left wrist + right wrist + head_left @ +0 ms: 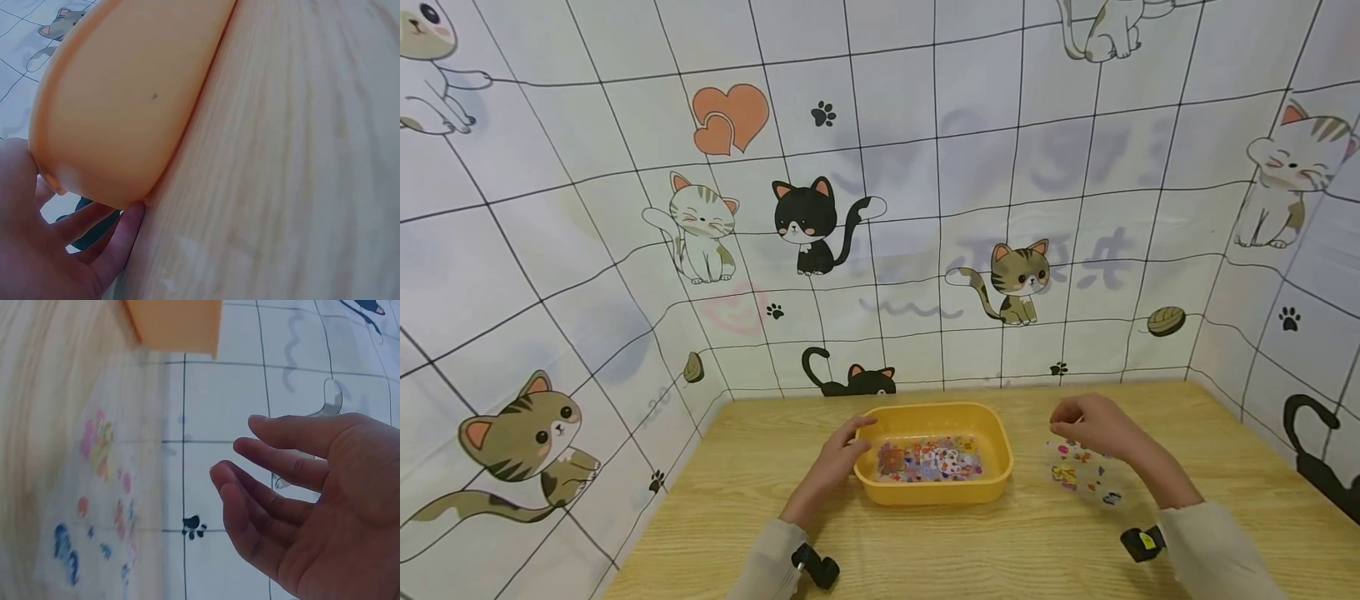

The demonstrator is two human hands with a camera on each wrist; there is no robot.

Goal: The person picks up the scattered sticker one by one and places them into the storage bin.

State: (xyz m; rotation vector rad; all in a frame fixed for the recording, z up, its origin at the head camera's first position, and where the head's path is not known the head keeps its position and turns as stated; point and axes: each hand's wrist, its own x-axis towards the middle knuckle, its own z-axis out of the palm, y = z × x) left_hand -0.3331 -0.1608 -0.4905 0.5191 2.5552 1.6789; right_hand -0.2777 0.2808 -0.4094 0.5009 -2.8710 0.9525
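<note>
A yellow plastic basin [934, 493] stands on the wooden table with many small colourful stickers [928, 460] lying inside it. My left hand [835, 457] grips the basin's left end; in the left wrist view, its thumb is at the rim and other fingers [122, 240] reach the lower wall. To the right of the basin lies a clear sheet of colourful stickers [1065, 476], partly hidden by my right hand [1097, 423]. That hand hovers above the sheet. From the right wrist, its fingers [265, 494] are loosely bent, thumb apart, and nothing shows between them.
The table [760, 533] meets a back wall and two side walls covered in white cat-print cloth [910, 350]. A black wrist camera [816, 567] sits on the left sleeve, and another black wrist camera [1142, 543] on the right.
</note>
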